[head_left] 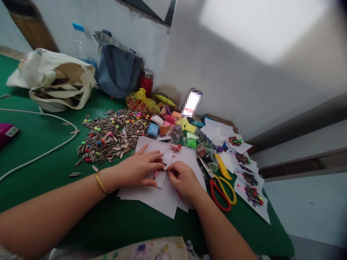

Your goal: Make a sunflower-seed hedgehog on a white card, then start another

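Note:
My left hand lies on a small white paper card, fingers spread and pressing it down. Brown and pink bits of modelling clay show on the card, partly covered by that hand. Close beside its fingertips, my right hand is closed in a pinch over the card. A thin dark tip shows at the pinch, and a pink strip shows below the palm; whether they belong together I cannot tell. Larger white sheets lie underneath. A reddish clay lump is just beyond my hands.
Left lies a pile of striped sunflower seeds with coloured beads. Behind are bagged clay blocks and a lit phone. Scissors, a yellow cutter and decorated cards lie right. Bags and a cable are left.

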`<action>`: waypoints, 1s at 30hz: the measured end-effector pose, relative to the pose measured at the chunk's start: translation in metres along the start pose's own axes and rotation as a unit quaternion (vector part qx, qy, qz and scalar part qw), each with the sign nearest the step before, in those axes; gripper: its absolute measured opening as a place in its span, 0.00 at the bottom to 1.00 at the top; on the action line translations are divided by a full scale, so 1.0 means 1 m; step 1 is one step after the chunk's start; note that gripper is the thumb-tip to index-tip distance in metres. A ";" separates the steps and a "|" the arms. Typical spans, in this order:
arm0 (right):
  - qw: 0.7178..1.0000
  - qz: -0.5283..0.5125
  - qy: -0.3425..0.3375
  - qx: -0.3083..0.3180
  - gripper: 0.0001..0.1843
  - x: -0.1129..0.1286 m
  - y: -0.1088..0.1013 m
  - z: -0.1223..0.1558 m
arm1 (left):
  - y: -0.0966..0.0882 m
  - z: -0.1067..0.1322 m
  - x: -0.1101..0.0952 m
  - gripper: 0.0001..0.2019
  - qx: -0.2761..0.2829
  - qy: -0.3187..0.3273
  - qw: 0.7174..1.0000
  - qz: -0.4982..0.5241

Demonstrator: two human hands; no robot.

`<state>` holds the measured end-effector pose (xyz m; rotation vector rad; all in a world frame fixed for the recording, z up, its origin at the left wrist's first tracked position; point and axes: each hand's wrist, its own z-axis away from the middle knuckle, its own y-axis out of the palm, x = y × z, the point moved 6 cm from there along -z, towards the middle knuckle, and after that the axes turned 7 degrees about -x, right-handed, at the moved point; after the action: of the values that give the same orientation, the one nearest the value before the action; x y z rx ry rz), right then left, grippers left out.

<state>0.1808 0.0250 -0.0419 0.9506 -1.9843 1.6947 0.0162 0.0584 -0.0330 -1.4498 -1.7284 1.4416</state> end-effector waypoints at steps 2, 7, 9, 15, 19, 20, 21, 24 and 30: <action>1.000 0.004 0.000 0.006 0.10 0.002 0.000 0.000 | -0.003 0.000 -0.001 0.24 -0.014 0.016 1.000 0.006; 1.000 0.018 -0.015 0.007 0.09 0.002 0.002 -0.001 | -0.002 -0.001 -0.002 0.21 -0.018 0.032 0.999 0.006; 0.999 0.025 -0.022 0.006 0.09 0.002 0.004 -0.001 | -0.001 -0.001 -0.002 0.21 -0.017 0.032 0.999 0.008; 0.997 0.065 -0.041 0.013 0.09 0.005 0.009 0.000 | 0.000 -0.001 -0.002 0.22 -0.012 0.027 1.000 0.004; 0.998 0.056 -0.032 0.011 0.09 0.004 0.007 0.000 | -0.001 -0.001 -0.002 0.22 -0.018 0.027 0.999 0.008; 0.999 0.043 -0.024 0.011 0.09 0.003 0.006 0.000 | -0.001 -0.001 -0.002 0.22 -0.020 0.027 0.999 0.011; 0.999 0.029 -0.015 0.009 0.10 0.002 0.004 0.000 | -0.001 -0.001 -0.002 0.22 -0.020 0.025 0.999 0.012; 1.000 0.001 0.006 0.002 0.09 -0.002 0.001 -0.001 | -0.001 -0.001 -0.002 0.21 -0.017 0.023 1.000 0.012; 1.000 -0.001 0.000 -0.002 0.09 -0.003 0.003 -0.002 | -0.001 -0.001 -0.003 0.22 -0.016 0.020 1.000 0.015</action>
<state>0.1809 0.0275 -0.0457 0.9504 -1.9853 1.6883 0.0179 0.0563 -0.0306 -1.5172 -1.7199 1.3954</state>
